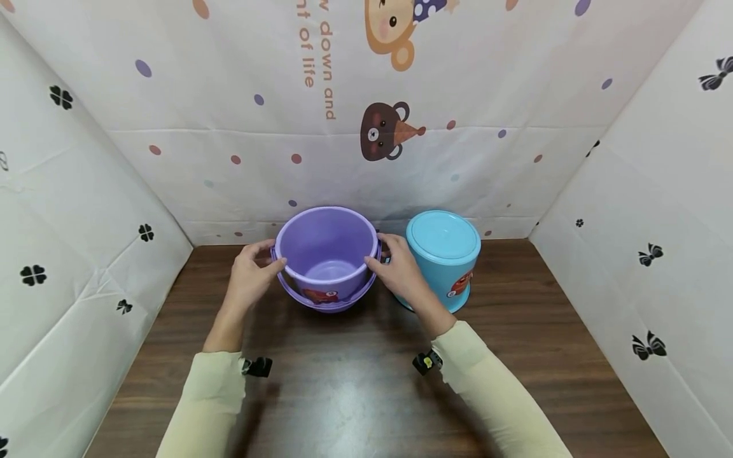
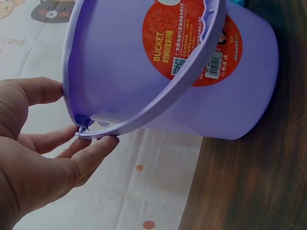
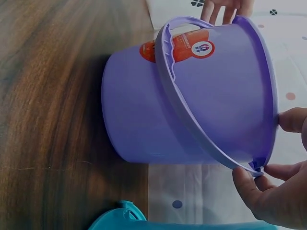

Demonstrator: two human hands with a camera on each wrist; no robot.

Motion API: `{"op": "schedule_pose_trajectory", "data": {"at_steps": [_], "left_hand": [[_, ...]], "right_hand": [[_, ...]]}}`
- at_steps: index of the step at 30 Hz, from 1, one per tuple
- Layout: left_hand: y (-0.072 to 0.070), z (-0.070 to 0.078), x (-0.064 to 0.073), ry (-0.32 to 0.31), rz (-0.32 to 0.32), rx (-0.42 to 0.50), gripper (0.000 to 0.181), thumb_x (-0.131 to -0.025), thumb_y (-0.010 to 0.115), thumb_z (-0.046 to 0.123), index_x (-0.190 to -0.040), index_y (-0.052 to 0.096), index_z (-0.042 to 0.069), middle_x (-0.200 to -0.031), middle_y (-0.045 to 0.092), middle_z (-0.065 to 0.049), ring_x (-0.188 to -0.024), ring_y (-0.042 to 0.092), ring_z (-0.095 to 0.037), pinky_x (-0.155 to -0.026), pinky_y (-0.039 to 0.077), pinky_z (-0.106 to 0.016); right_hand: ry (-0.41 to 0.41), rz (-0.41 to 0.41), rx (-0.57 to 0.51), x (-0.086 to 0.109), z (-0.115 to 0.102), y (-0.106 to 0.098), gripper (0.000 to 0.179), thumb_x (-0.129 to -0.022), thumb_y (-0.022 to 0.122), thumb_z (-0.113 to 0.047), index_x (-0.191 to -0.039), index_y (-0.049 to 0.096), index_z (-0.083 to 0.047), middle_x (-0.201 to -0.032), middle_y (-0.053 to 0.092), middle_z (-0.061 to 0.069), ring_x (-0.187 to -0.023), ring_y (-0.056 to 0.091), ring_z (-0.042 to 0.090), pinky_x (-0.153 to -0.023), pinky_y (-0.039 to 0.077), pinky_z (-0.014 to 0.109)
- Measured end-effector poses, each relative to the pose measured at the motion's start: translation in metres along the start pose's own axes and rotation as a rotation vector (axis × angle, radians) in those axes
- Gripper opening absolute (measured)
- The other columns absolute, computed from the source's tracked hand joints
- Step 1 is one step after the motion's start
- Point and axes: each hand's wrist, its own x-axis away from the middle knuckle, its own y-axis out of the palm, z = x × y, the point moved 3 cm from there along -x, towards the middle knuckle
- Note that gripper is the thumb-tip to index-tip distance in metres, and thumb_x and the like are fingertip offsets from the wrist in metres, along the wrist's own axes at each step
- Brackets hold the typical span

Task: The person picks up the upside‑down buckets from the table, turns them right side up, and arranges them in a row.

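I have the purple bucket (image 1: 328,238) at the far side of the worktop (image 1: 343,394), just short of 12 o'clock, mouth up, and as far as I can tell its base stands on the wood. The left hand (image 1: 250,273) pinches its rim (image 1: 326,281) near 9 o'clock and the right hand (image 1: 401,270) does likewise near 3, so the hold is balanced across the mouth. On both sides the fingers are nearly closed, parted only by what they grip: thumb at the lip, others beneath it by the handle joint. The wall looks like thin, smooth plastic and the inside shows nothing, so I judge it light, stiff enough to keep its round shape, yet liable to give a little if I squeeze hard. It is glossy and could slide, so I would trust the flared lip over the bare wall. The handle (image 2: 195,68) droops across the 6 o'clock side, over the red label (image 2: 168,43), and probably swings freely; I would not count on it for steering. The turquoise bucket (image 1: 443,254), which looks upturned, stands just beside at 3 o'clock, leaving the right knuckles little room, so I would lift straight up rather than sideways.
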Motion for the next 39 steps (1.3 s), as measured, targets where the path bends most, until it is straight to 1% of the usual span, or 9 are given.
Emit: {"op": "schedule_pose_trajectory", "data": {"at_steps": [3,5,8,11,16,23,30,39], "left_hand": [[0.000,0.000,-0.003,-0.010,-0.002,0.021,0.055,-0.092,0.074,0.008,-0.142,0.056,-0.007,-0.143,0.049,-0.027,-0.120,0.064,-0.044,-0.073,0.051,-0.006],[-0.001,0.000,-0.005,-0.017,-0.002,0.034,0.055,-0.092,0.074,0.007,-0.142,0.056,-0.007,-0.144,0.050,-0.027,-0.120,0.063,-0.044,-0.073,0.050,-0.006],[0.000,-0.001,-0.009,-0.027,0.007,0.038,0.054,-0.092,0.074,0.006,-0.142,0.056,-0.006,-0.143,0.052,-0.027,-0.120,0.064,-0.043,-0.073,0.050,-0.006],[0.000,-0.001,-0.013,-0.029,0.018,0.033,0.054,-0.092,0.074,0.007,-0.142,0.057,-0.005,-0.142,0.055,-0.026,-0.120,0.064,-0.042,-0.073,0.049,-0.005],[0.001,-0.001,-0.016,-0.031,0.007,0.042,0.054,-0.093,0.072,0.007,-0.143,0.055,-0.006,-0.141,0.053,-0.027,-0.123,0.063,-0.043,-0.075,0.049,-0.005],[0.001,-0.001,-0.018,-0.035,-0.019,0.059,0.057,-0.094,0.072,0.009,-0.146,0.052,-0.006,-0.141,0.050,-0.027,-0.124,0.061,-0.043,-0.075,0.050,-0.005],[0.002,-0.003,-0.021,-0.040,-0.039,0.089,0.058,-0.095,0.070,0.008,-0.147,0.050,-0.006,-0.147,0.045,-0.027,-0.127,0.058,-0.045,-0.076,0.051,-0.007],[0.004,-0.004,-0.020,-0.066,-0.026,0.127,0.058,-0.095,0.071,0.008,-0.147,0.051,-0.004,-0.147,0.045,-0.026,-0.126,0.058,-0.041,-0.075,0.052,-0.008]], "right_hand": [[-0.004,0.000,0.008,-0.003,-0.001,0.001,0.067,-0.096,0.069,-0.032,-0.154,0.045,-0.005,-0.155,0.039,0.018,-0.126,0.055,0.035,-0.098,0.054,0.045],[-0.004,-0.002,0.019,-0.005,-0.002,0.001,0.068,-0.096,0.069,-0.031,-0.153,0.045,-0.004,-0.155,0.038,0.019,-0.125,0.056,0.035,-0.098,0.054,0.045],[-0.002,-0.005,0.032,-0.007,-0.003,0.001,0.068,-0.097,0.069,-0.031,-0.154,0.045,-0.004,-0.155,0.037,0.020,-0.124,0.056,0.032,-0.098,0.055,0.045],[0.011,-0.005,0.032,-0.010,-0.005,0.001,0.068,-0.097,0.068,-0.032,-0.154,0.045,-0.004,-0.155,0.036,0.021,-0.126,0.056,0.033,-0.099,0.055,0.044],[0.021,-0.013,0.039,-0.014,-0.007,0.002,0.068,-0.098,0.068,-0.032,-0.154,0.043,-0.003,-0.154,0.036,0.021,-0.126,0.056,0.032,-0.101,0.054,0.044],[0.003,-0.016,0.078,-0.015,-0.007,0.002,0.068,-0.099,0.066,-0.033,-0.155,0.042,-0.002,-0.153,0.036,0.021,-0.123,0.054,0.031,-0.102,0.052,0.046],[0.005,-0.016,0.093,-0.016,-0.007,0.003,0.069,-0.099,0.067,-0.033,-0.155,0.042,-0.001,-0.152,0.036,0.023,-0.126,0.052,0.033,-0.106,0.049,0.048],[0.000,-0.027,0.098,-0.020,-0.007,0.001,0.069,-0.099,0.065,-0.031,-0.155,0.041,0.001,-0.155,0.034,0.026,-0.132,0.051,0.037,-0.110,0.047,0.050]]}}
